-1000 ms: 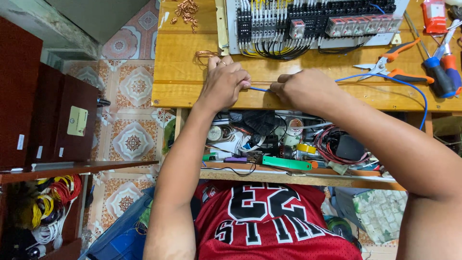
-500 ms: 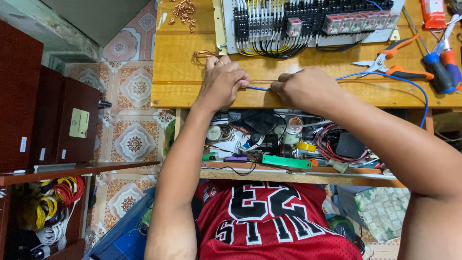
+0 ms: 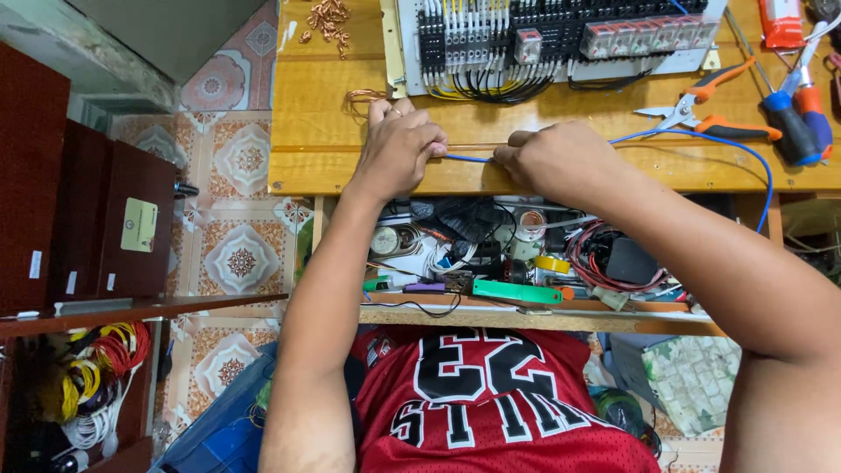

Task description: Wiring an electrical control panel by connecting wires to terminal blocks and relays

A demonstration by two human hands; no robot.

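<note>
Blue wire (image 3: 469, 158) pinched taut between left hand (image 3: 399, 149) and right hand (image 3: 547, 158), both grips closed on it

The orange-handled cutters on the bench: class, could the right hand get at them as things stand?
Probably yes. The orange-handled cutters lie in the open on the wooden bench, just beyond the right hand. Nothing covers them, but that hand and the left hand grip the blue wire.

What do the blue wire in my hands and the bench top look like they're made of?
The blue wire, pinched by the left hand and right hand, looks plastic-insulated: smooth, even blue, bends freely. The bench top looks like varnished wood: yellow-brown with visible grain and a slight sheen.
</note>
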